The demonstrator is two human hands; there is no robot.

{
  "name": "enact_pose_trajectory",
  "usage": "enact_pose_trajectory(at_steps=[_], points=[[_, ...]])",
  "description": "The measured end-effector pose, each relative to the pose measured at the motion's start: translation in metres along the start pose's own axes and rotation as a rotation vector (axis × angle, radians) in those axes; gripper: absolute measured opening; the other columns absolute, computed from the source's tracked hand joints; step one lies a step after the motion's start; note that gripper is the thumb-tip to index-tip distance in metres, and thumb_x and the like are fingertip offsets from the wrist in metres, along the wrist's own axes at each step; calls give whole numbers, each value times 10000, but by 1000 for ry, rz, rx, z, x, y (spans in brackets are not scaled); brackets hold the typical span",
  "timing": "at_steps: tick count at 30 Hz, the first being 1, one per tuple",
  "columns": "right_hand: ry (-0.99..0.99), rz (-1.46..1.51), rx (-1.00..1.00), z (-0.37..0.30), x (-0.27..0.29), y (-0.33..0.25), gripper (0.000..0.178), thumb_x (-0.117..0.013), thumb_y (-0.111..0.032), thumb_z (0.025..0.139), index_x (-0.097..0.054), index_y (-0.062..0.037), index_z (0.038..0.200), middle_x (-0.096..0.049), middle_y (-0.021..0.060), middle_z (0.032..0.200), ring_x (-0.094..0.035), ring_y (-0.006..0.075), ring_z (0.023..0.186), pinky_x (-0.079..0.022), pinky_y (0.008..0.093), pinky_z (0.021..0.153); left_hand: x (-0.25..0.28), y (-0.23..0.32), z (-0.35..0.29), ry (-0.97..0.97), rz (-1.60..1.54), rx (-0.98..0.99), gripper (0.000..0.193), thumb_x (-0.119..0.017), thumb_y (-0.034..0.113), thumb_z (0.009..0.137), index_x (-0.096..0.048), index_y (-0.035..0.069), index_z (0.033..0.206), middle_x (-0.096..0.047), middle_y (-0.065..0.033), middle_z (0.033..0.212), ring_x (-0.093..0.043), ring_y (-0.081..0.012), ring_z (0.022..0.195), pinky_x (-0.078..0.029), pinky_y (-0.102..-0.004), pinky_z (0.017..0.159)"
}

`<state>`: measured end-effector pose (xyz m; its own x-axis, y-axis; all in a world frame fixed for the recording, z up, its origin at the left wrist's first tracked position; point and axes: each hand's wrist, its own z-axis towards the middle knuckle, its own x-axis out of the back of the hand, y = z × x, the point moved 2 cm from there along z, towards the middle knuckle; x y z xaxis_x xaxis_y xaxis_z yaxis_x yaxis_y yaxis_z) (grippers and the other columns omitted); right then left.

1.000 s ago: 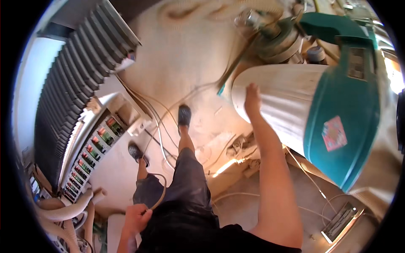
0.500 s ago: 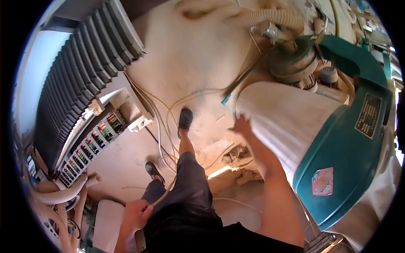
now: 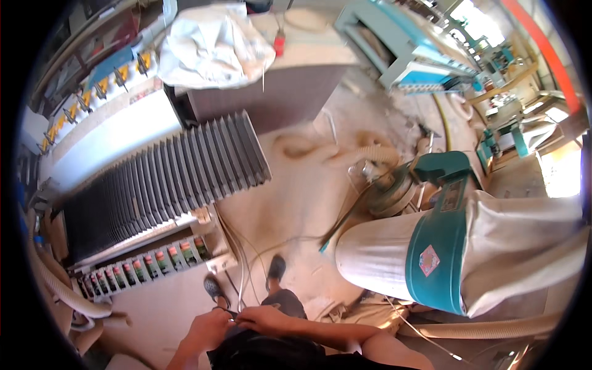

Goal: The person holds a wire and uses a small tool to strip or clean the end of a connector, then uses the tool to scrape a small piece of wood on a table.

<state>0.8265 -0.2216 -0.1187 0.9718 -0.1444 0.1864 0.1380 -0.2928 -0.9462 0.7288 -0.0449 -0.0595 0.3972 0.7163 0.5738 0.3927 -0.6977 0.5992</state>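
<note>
My left hand (image 3: 209,328) is closed in front of my waist, around the end of a thin yellowish hose that shows clearly in the earlier view. Most of that hose is now hidden behind my hands and legs. Right beside it, my right hand (image 3: 266,319) has its fingers curled in and meets the left. A small shiny bit shows between the two hands, too small to name. Whatever my right fingers grip is hidden.
Cables (image 3: 242,265) cross the dusty floor by my feet. On the right stands a green dust collector (image 3: 436,262) with pale cloth bags. A machine with a black ribbed cover (image 3: 185,169) fills the left. A corrugated hose (image 3: 487,328) lies low right.
My right hand has come from beside the dust collector's bag to meet my left hand at my waist. The view has tilted up, showing more of the workshop.
</note>
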Motion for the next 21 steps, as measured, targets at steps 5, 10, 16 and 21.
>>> enact_pose_trajectory(at_steps=[5, 10, 16, 21], points=[[100, -402, 2, 24, -59, -74, 180, -603, -229, 941, -633, -84, 1043, -645, 106, 917, -659, 322, 864, -521, 427, 676, 19, -65, -62, -87, -14, -103, 281, -523, 338, 984, -664, 99, 1025, -688, -145, 983, -653, -355, 949, -510, -446, 824], [233, -742, 246, 47, -101, -142, 252, -627, -182, 849, -590, -109, 1087, -613, 68, 843, -660, 262, 789, -522, 366, 611, 44, -117, -101, -280, -324, -46, 325, -491, 336, 1004, -660, 61, 1034, -681, -161, 963, -653, -334, 909, -501, -409, 814], [203, -701, 276, 65, -105, -153, 190, -633, -213, 871, -602, -100, 1019, -629, 92, 820, -663, 300, 783, -515, 413, 627, 53, -127, -113, -189, -376, -224, 326, -471, 314, 1016, -649, 41, 1027, -669, -166, 915, -636, -334, 892, -490, -390, 813], [180, -575, 161, 67, -98, -157, 164, -611, -242, 932, -616, -86, 980, -642, 127, 803, -659, 342, 802, -508, 444, 671, 52, -126, -106, -110, -349, -274, 330, -469, 318, 1016, -636, 33, 1007, -658, -175, 903, -629, -337, 885, -488, -387, 809]])
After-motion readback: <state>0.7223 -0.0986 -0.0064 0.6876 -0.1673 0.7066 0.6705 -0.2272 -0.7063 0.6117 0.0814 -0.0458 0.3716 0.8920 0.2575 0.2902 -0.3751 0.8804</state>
